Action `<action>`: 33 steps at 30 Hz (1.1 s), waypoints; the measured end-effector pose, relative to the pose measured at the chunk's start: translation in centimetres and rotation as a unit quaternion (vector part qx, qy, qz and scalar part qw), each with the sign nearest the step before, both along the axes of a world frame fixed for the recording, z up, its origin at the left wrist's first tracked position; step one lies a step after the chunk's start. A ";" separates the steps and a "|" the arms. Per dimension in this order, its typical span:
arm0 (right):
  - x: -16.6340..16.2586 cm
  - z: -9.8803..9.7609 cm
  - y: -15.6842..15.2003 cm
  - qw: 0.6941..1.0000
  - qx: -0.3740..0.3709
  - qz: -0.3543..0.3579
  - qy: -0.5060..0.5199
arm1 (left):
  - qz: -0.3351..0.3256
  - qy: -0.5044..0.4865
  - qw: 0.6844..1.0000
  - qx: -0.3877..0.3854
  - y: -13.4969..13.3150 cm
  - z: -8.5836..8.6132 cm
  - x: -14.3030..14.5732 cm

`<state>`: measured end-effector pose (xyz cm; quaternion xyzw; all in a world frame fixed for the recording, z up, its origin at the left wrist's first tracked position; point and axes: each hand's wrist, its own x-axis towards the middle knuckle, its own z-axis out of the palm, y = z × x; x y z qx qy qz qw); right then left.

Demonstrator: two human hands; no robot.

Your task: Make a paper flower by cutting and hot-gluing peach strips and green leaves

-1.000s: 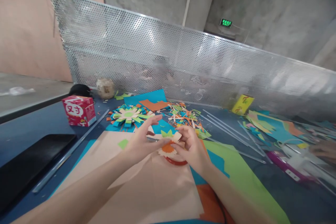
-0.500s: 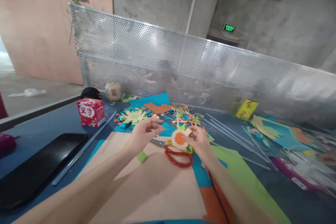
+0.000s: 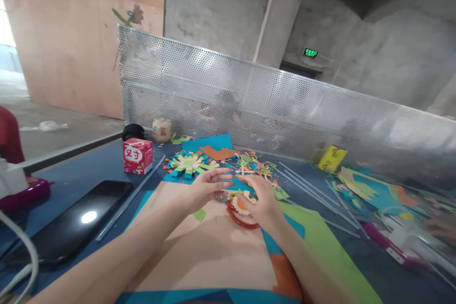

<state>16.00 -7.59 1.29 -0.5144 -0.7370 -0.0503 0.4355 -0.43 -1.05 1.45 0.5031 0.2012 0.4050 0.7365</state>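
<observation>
The small paper flower (image 3: pixel 242 203) has an orange centre and cream fringe; the scissors' looped handle (image 3: pixel 242 221) beneath is red. A large sheet of paper (image 3: pixel 199 256) near is peach. The layered paper flower (image 3: pixel 188 163) farther left is cream, green and blue. The small carton (image 3: pixel 137 155) far left is red with white lettering.

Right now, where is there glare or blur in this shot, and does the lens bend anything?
Head view: a bright glare spot sits on the black tablet; daylight blows out the far left edge. The right side smears around another person's hand. The perforated metal screen bows with wide-angle distortion. Left hand and right hand look fairly sharp over the scissors.
</observation>
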 end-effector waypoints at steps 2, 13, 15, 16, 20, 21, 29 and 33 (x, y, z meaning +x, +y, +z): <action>-0.7 0.1 -0.1 0.993 -0.075 0.000 0.089 | -0.010 0.001 1.000 0.028 -0.1 0.0 0.0; -1.5 1.2 0.0 0.998 0.032 -0.024 0.038 | -0.088 -0.022 0.996 -0.005 0.3 -0.5 0.1; -1.5 1.3 -0.1 0.998 0.054 -0.024 -0.032 | -0.108 -0.042 0.992 -0.047 0.5 -0.4 0.0; -1.4 1.4 -0.2 0.995 0.062 -0.031 -0.071 | -0.116 -0.056 0.989 -0.067 0.5 -0.3 -0.1; -0.7 1.2 -0.1 0.967 0.086 -0.080 -0.224 | -0.170 -0.106 0.973 -0.113 0.3 0.5 -0.7; -0.6 1.2 -0.1 0.959 0.088 -0.091 -0.255 | -0.185 -0.113 0.969 -0.116 0.2 0.6 -0.8; -0.7 1.6 -0.3 0.919 0.074 -0.174 -0.346 | -0.213 -0.147 0.959 -0.119 0.3 0.7 -1.0; -1.1 0.8 -1.3 0.960 0.072 -0.146 -0.230 | -0.096 -0.095 0.988 -0.076 0.9 0.5 -0.8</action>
